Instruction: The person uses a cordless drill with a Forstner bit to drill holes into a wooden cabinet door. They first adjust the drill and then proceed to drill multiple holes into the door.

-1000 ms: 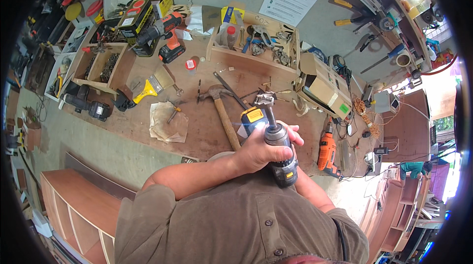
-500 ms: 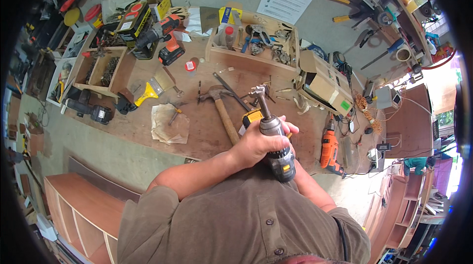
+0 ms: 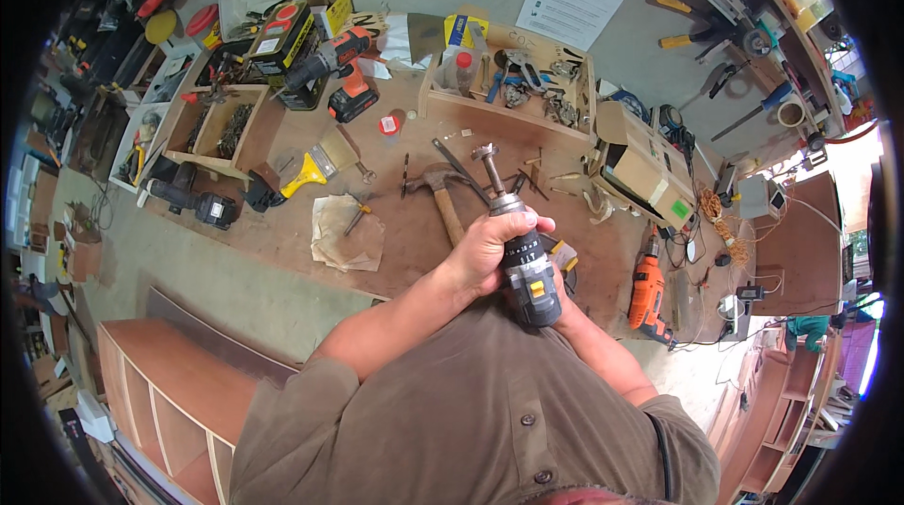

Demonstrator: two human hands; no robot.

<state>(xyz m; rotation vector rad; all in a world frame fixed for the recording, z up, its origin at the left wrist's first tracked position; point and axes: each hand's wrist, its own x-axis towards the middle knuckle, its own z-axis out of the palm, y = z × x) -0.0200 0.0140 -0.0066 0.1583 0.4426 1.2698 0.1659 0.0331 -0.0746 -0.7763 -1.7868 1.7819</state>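
Two hands meet at a cordless drill (image 3: 532, 274): the left hand (image 3: 488, 246) encircles its chuck end; the right hand's (image 3: 565, 311) grip, behind the body, cannot be judged. The drill has turned, moving a yellow-and-black block (image 3: 565, 256), apparently its battery, rightward of the left hand; the wide-headed bit (image 3: 489, 162) projects beyond, fully exposed.
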